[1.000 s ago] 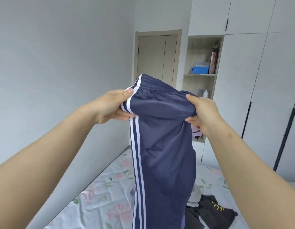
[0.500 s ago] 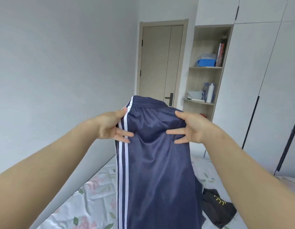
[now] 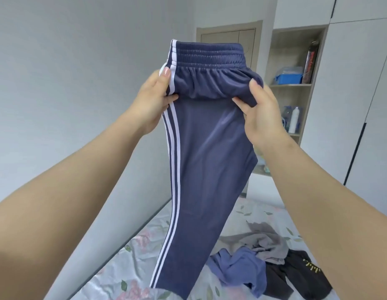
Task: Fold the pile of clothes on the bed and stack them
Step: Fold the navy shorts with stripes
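Observation:
Navy track pants (image 3: 207,161) with two white side stripes hang in the air in front of me, waistband up, legs together and dangling over the bed. My left hand (image 3: 152,100) pinches the striped left edge just below the elastic waistband. My right hand (image 3: 261,111) grips the bunched fabric at the right edge of the waist. Below, on the floral bed sheet (image 3: 132,267), lies a pile of unfolded clothes: a blue garment (image 3: 240,267), a grey one (image 3: 268,243) and a black one (image 3: 300,276).
A grey wall (image 3: 80,83) runs along the bed's left side. Behind the pants are a wooden door (image 3: 223,33), an open shelf niche (image 3: 296,79) with a blue box and bottles, and white wardrobe doors (image 3: 350,105) on the right.
Both hands have raised the pants and closed on the waist; half a second ago the fingers lay spread on the fabric. The view has dropped, so more of the clothes pile shows.

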Motion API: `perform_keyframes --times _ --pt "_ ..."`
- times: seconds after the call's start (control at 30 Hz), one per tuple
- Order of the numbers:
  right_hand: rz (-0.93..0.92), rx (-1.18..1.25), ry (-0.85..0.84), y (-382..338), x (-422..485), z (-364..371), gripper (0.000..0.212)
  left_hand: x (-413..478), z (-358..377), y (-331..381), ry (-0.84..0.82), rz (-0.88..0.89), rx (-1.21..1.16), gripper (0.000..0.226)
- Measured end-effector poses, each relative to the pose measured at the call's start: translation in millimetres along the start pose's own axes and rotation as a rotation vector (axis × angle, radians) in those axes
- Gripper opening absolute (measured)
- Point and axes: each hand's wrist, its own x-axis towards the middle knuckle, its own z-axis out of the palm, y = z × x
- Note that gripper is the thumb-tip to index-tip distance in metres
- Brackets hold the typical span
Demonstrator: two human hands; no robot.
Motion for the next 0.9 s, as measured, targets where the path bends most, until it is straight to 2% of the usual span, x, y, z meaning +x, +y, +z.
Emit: perform_keyframes --times 0.13,0.33,0.47,0.7,0.9 --pt "0.032 -0.001 -0.038 -15.1 -32.0 5.6 0.016 -35.6 -8.4 17.2 -0.015 0.035 0.033 0.019" --pt "0.260 -0.122 -0.037 -25.2 -130.5 -7.2 0.017 -126.2 -17.1 4.3 -0.040 -0.104 0.111 0.030" --pt "0.465 -0.212 0.000 -23.5 -206.5 -36.7 0.016 -208.9 -15.4 -21.2 -0.090 -0.271 0.119 0.038" --pt "0.829 -0.215 0.072 -6.5 -339.8 -92.9 0.016 -348.0 2.5 -64.0 -0.139 -0.637 0.176 0.028" --pt "1.081 -0.213 0.205 13.5 -429.1 -142.4 0.016 -418.8 21.7 -113.5 -0.205 -0.851 0.197 0.026"
